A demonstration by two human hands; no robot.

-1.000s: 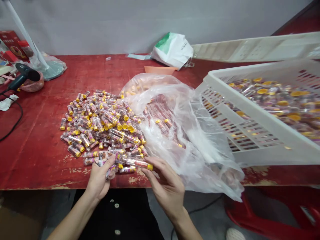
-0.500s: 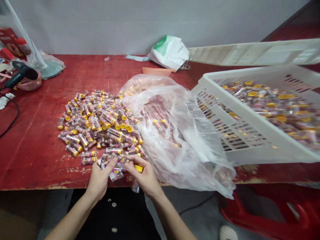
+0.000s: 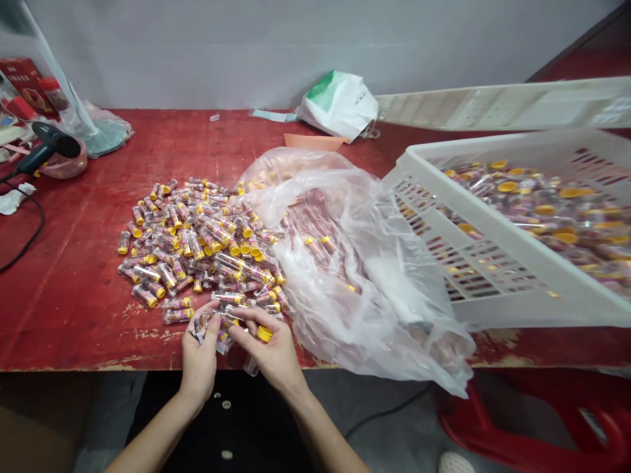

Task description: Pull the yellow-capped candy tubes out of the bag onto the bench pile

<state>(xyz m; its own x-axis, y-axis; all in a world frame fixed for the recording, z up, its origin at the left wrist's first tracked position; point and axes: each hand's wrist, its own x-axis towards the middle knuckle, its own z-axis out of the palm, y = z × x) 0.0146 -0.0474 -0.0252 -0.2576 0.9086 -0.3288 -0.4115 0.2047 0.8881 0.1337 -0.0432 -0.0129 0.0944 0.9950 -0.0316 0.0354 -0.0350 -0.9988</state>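
Note:
A heap of small clear tubes with yellow caps (image 3: 197, 243) lies on the red table (image 3: 73, 295). At the table's front edge my left hand (image 3: 200, 358) is closed on several short tubes. Close beside it, my right hand (image 3: 273, 351) is wrapped round a longer clear tube with a yellow cap (image 3: 261, 336), held upright with the cap at the top. The fingertips of both hands meet over the nearest tubes of the heap.
A crumpled clear plastic bag (image 3: 365, 282) holding more tubes lies to the right of the heap. A white slotted crate (image 3: 497, 263) full of tubes sits tilted at the right. A white and green bag (image 3: 340, 102), a hair dryer (image 3: 42, 148) and red packaging stand further back.
My right hand picked a long tube off the heap and drew it back to the table edge, turning it upright. Both hands have come together.

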